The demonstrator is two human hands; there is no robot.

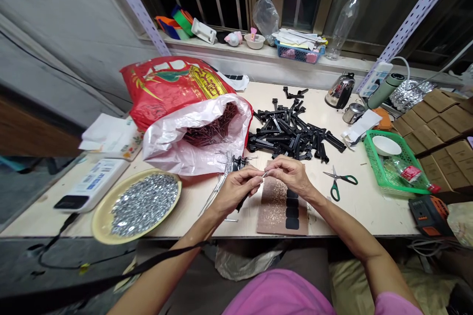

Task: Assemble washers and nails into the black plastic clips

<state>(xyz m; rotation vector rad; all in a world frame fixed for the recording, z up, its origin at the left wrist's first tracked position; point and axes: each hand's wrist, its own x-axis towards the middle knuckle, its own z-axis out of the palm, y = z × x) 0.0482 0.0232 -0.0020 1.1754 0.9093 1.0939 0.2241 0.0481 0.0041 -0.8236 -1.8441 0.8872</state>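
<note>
My left hand and my right hand meet above a brown board, each closed in a pinch. Between the fingertips shows a small pale, shiny tip, too small to name. Dark squares form a column on the board. Long thin metal rods lie beside and partly behind my left hand. A dark part shows just under that hand; whether it is held cannot be told. Beyond both hands is a heap of black plastic pieces.
On the left are a red sack of reddish-brown screws or nails and a yellow dish of silver washers. Scissors, a green basket and a kettle stand or lie right. Cardboard boxes are stacked farther right.
</note>
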